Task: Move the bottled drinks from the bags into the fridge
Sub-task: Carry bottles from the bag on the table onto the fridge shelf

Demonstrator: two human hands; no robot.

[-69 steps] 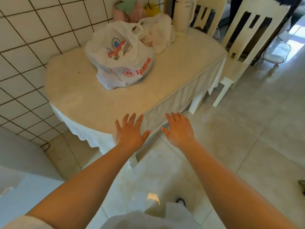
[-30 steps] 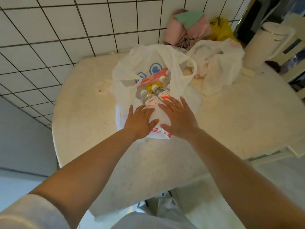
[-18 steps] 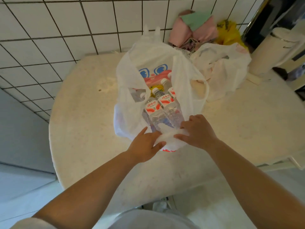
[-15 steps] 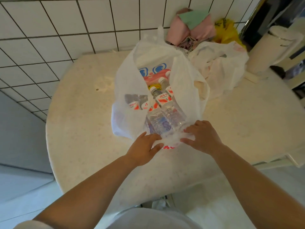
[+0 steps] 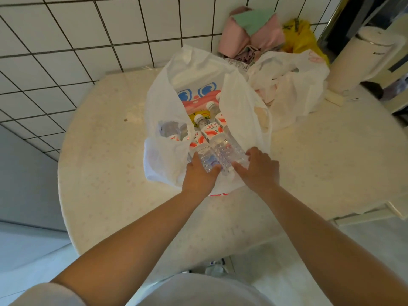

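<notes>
**Unloading barely begun: bottles are in the bag**

Both hands reach into the open white plastic shopping bag (image 5: 174,100) on the cream speckled tabletop (image 5: 99,184). The left hand (image 5: 199,176) and right hand (image 5: 259,170) each curl round the base of a clear red-labelled water bottle (image 5: 212,140). Several more bottles lie inside. No fridge is in view; every bottle remains to be moved.

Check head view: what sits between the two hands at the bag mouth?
In the head view, two clear water bottles lie side by side between the left hand and the right hand, inside the open white bag. Each hand grips one.
</notes>
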